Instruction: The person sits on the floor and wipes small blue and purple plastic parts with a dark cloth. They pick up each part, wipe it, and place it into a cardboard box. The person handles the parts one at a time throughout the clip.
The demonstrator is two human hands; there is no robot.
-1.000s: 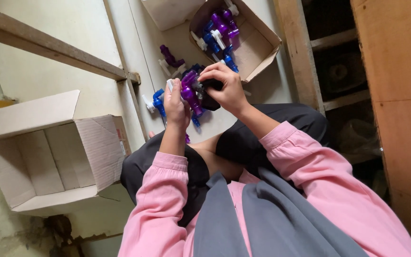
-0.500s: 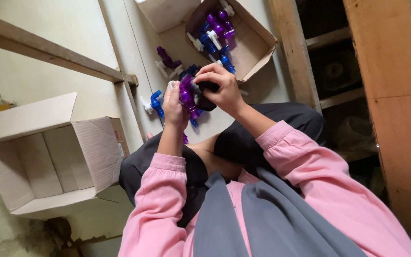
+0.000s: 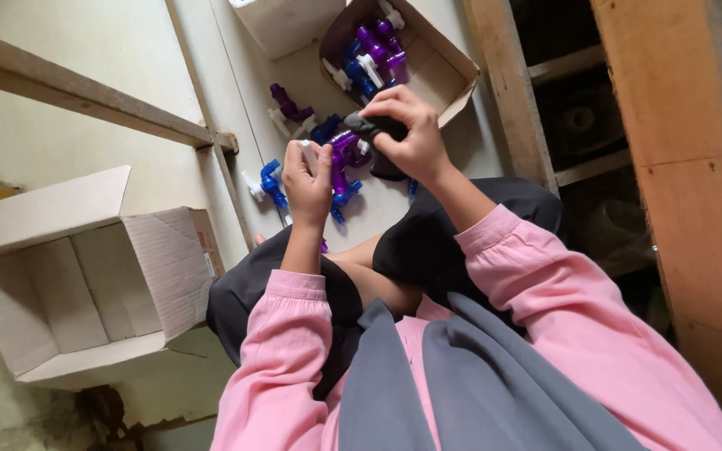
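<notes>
Purple plastic fitting [image 3: 346, 159] | sits between your two hands above your lap | left hand [image 3: 307, 179] curled around one end, right hand [image 3: 407, 134] pinching a dark cap [image 3: 378, 127] against it | likely light, rigid, smooth: grip the body, not the thin white lever | beyond: loose fittings [image 3: 287, 107] on the floor, more in the open cardboard box [image 3: 440, 67].

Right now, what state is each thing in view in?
Left hand: closed on a white-and-purple plastic part.
Right hand: pinching a dark piece against that part.
Near cardboard box: open, on its side, empty.
Far cardboard box: open, holding purple and blue parts.
</notes>
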